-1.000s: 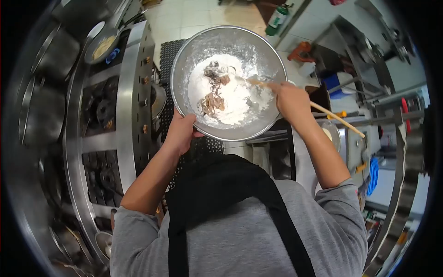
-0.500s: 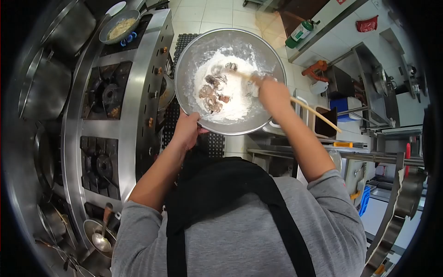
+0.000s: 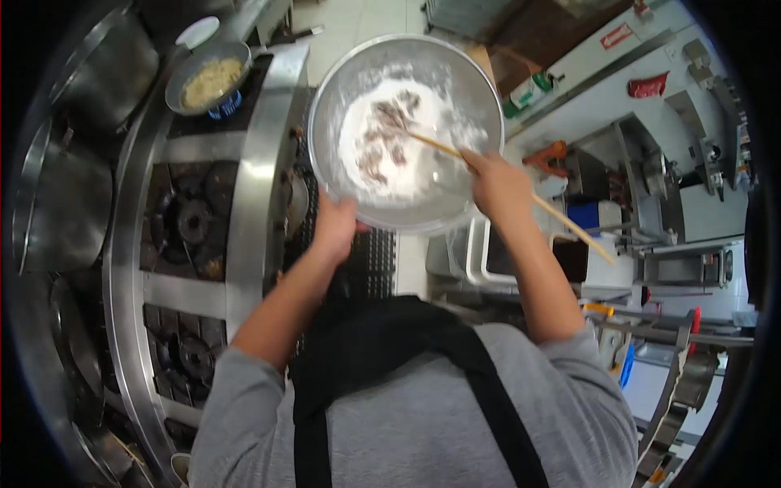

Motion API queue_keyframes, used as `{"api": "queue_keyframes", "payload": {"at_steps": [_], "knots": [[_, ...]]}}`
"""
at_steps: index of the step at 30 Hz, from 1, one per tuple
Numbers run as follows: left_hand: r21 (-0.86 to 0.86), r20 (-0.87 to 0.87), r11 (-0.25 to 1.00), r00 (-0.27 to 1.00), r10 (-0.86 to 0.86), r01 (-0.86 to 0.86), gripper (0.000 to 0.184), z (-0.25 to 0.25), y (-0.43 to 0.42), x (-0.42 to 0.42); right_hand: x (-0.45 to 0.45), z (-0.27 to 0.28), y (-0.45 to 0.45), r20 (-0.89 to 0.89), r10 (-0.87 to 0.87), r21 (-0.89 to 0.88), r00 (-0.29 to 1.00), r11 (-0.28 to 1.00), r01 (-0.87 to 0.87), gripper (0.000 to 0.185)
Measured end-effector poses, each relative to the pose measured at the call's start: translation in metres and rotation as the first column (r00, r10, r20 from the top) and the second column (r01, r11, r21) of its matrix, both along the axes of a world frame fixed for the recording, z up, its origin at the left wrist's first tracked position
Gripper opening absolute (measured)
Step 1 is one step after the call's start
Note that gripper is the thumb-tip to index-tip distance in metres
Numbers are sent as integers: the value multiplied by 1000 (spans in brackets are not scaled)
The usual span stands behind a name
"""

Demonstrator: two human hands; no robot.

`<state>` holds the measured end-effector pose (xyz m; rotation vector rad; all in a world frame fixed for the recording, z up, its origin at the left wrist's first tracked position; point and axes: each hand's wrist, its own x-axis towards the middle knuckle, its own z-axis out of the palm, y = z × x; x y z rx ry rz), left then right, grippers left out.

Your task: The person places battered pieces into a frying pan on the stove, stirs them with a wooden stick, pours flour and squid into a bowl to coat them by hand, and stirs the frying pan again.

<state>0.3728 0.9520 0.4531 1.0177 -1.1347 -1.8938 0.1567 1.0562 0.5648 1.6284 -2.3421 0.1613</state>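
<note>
A large steel mixing bowl (image 3: 462,81) is held out in front of me, tilted toward my body. White powder like flour (image 3: 435,106) covers its bottom, with several brownish, flour-dusted pieces (image 3: 373,161) that look like meat lying in it. My left hand (image 3: 335,229) is closed on the near left rim. Over the right side of the bowl, my right hand (image 3: 499,189) grips a long thin wooden stick (image 3: 569,226). Its far tip is down among the pieces, and the other end sticks out behind the hand.
To the left runs a steel stove with burners (image 3: 194,218). A frying pan (image 3: 172,88) of yellowish food sits on it, near large metal pots (image 3: 106,69). A green cylinder (image 3: 530,93) stands at the far right. White-rimmed containers (image 3: 480,248) and steel shelving are on the right.
The stick's tip now shows among the pieces, where motion had blurred it. My right hand has moved slightly right and toward me. The pieces have shifted in the flour, and the whole view has moved somewhat.
</note>
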Motion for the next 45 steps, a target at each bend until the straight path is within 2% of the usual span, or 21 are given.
{"api": "queue_keyframes", "payload": {"at_steps": [4,6,9,11,13,15,17,20,21,23,24,26,28,30,32,34,36,38,40,43,45], "knots": [[77,-35,995,997,63,-60,52,15,22,28,7,32,5,70,-45,19,997,999,44,32],[116,-40,993,999,-31,36,54,4,2,14,-5,14,-15,-74,-111,-10,991,994,110,32],[133,-39,990,999,-29,34,55,2,-25,-28,-27,-26,-49,-72,-63,-32,995,998,61,32],[180,-86,983,996,-8,23,56,9,-22,-26,-15,-31,-56,34,27,138,999,990,-32,32],[295,-1,955,1000,-27,26,60,-4,-11,3,-4,-17,-23,62,86,217,994,971,-98,32],[291,4,957,1000,-5,4,61,-1,-7,17,3,-7,-7,93,148,284,985,944,-169,32],[283,29,959,1000,1,-9,64,-18,-14,15,4,-4,-2,95,160,469,983,863,-185,32],[255,25,964,997,67,-71,66,-24,-32,-24,0,-61,-59,5,167,308,986,938,-161,33],[235,9,970,998,58,-59,66,-16,-35,-27,-12,-58,-68,3,169,301,986,940,-162,33],[243,36,965,995,90,-96,65,0,-20,-13,-38,-48,-78,64,69,96,996,993,-75,33],[255,65,959,991,115,-128,64,5,-9,-2,-36,-41,-72,64,80,88,995,992,-85,33],[192,30,972,991,130,-134,61,7,-6,8,-21,-28,-47,-22,14,380,1000,925,-5,31],[197,100,978,994,47,-66,61,2,-16,5,-2,-44,-53,-5,104,339,995,936,-97,30],[136,97,981,987,126,-138,62,-1,-33,-19,-5,-65,-65,15,186,281,982,942,-183,30],[193,97,966,983,156,-172,61,-7,-35,-26,-48,-72,-98,-115,36,302,993,953,0,31],[230,72,960,986,149,-162,61,2,-21,-2,-38,-41,-74,-57,70,247,996,967,-54,28],[266,51,952,989,141,-149,61,4,-23,5,-18,-42,-47,-22,134,412,991,904,-113,25],[277,12,947,986,166,-163,60,-4,-23,-8,3,-57,-51,32,236,353,971,906,-232,23],[262,4,959,994,111,-108,61,-13,-35,-27,3,-57,-90,-54,57,407,997,913,-30,25],[311,-34,947,995,91,-77,60,15,-33,-16,-28,-14,-81,-62,42,278,997,960,-23,28],[238,21,969,998,58,-62,59,40,-23,7,-30,-12,-79,-56,4,223,998,975,8,30]]}}
